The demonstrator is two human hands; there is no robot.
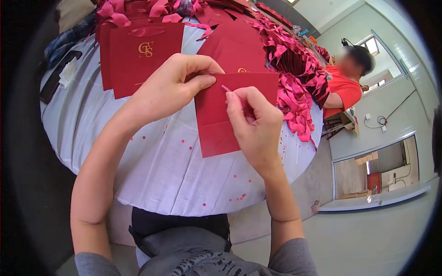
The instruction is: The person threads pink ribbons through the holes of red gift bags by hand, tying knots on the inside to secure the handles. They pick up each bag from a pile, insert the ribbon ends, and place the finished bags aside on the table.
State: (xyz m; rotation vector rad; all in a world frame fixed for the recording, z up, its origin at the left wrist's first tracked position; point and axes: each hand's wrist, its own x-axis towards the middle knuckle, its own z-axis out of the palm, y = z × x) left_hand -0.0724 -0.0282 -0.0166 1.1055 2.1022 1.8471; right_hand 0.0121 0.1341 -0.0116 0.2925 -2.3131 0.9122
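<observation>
Near half of table (152, 161) lying bare but for small red dots: wide room opening between forearms. Bag (214, 131) lying flat, filling centre. Left hand (172, 85) pinching its top edge, right hand (255, 126) pinching pink tip (224, 87) there: hardly any gap showing between fingertips. Bag stack (138, 55) sitting just beyond left hand, blocking far reach. Ribbon heap (297, 99) crowding right rim, just beside bag. Co-worker (343, 87) sitting past heap. Dark object (57, 76) lying at left rim, well apart.

A gold monogram, seemingly "GS", stands on the red paper bag (145, 55) lying on the table.
</observation>
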